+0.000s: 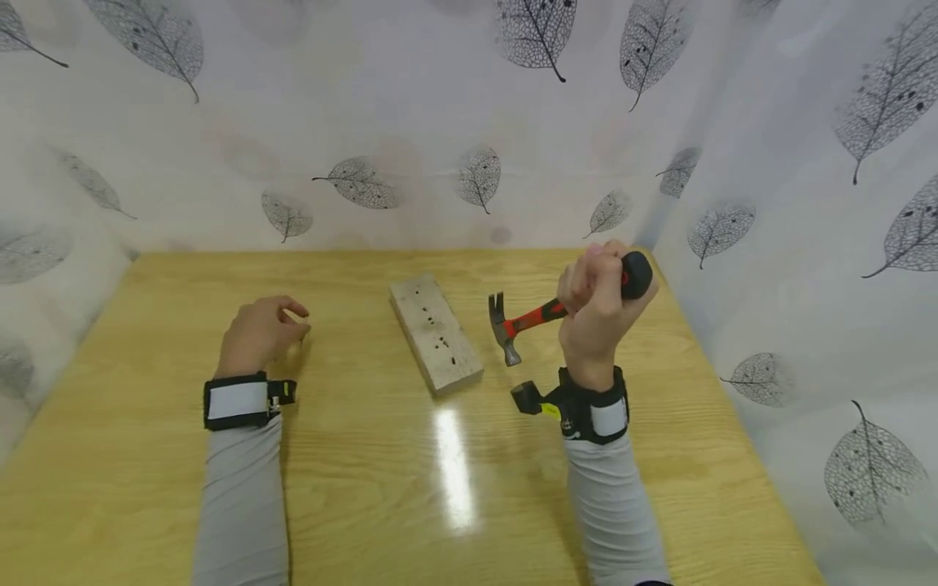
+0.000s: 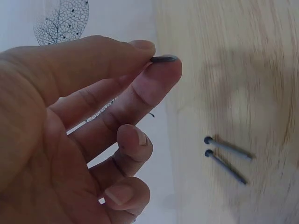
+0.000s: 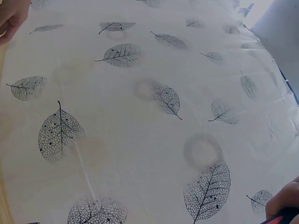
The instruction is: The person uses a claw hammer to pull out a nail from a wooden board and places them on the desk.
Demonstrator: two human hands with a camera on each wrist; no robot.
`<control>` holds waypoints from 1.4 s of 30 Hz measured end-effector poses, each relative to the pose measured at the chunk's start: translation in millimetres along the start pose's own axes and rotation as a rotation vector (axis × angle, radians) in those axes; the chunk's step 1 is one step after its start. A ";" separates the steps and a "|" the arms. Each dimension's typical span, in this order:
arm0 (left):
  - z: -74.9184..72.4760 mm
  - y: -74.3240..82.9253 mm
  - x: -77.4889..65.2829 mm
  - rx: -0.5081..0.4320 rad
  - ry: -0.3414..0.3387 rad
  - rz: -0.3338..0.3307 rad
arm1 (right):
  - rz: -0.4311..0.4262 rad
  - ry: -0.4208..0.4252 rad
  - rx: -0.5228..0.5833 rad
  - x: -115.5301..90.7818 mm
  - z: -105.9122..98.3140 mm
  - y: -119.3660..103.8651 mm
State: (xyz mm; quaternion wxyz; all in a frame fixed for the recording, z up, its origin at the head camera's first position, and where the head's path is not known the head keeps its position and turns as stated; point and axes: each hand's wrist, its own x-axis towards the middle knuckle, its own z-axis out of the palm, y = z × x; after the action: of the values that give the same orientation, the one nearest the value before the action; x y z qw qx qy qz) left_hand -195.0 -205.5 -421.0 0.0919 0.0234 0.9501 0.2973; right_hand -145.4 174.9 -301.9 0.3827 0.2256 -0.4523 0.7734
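My left hand (image 1: 256,335) hovers over the left part of the table, left of a pale wooden block (image 1: 436,330). In the left wrist view its thumb and index finger pinch a short grey nail (image 2: 163,59); the other fingers are loosely bent. Two more nails (image 2: 227,147) lie side by side on the tabletop below. My right hand (image 1: 597,305) grips the red and black handle of a claw hammer (image 1: 506,330), raised to the right of the block. The hammer's steel head points toward the block without touching it. Dark spots or holes run along the block's top face.
The light wooden table (image 1: 352,505) reaches to a white curtain (image 1: 410,106) printed with grey leaves, which hangs behind it and at both sides. A black camera strap (image 1: 238,400) circles each wrist. The right wrist view mostly faces the curtain.
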 end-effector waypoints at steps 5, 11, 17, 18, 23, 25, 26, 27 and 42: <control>5.7 0.7 -0.5 0.009 0.002 -0.007 | 0.049 -0.013 -0.046 2.5 -11.2 -1.6; 16.2 10.4 6.9 -0.004 0.022 -0.061 | 0.094 -0.010 -0.099 6.6 -24.0 -7.9; 26.8 15.9 11.5 0.006 0.039 -0.104 | 0.178 -0.006 -0.129 7.3 -31.0 -8.7; 27.9 15.9 12.2 0.015 0.046 -0.113 | 0.195 -0.008 -0.137 7.0 -31.7 -8.3; 33.1 14.3 15.4 0.049 0.082 -0.151 | 0.225 -0.016 -0.170 4.8 -34.0 -5.5; 35.5 13.6 17.0 0.058 0.098 -0.159 | 0.216 -0.028 -0.188 4.5 -34.5 -5.0; 36.7 13.2 18.0 0.063 0.107 -0.161 | 0.214 -0.033 -0.194 4.4 -34.8 -4.9; 37.8 12.8 19.0 0.063 0.118 -0.164 | 0.210 -0.039 -0.203 4.4 -34.9 -4.7; 28.7 7.2 10.8 -0.005 0.359 -0.145 | 0.310 -0.136 -0.382 -0.8 -39.2 -9.3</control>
State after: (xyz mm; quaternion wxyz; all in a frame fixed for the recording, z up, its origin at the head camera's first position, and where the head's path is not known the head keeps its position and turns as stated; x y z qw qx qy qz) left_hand -200.4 -182.4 -441.8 -0.0580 -0.0990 0.9496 0.2916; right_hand -137.6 211.6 -316.8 0.2640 0.1286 -0.6440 0.7065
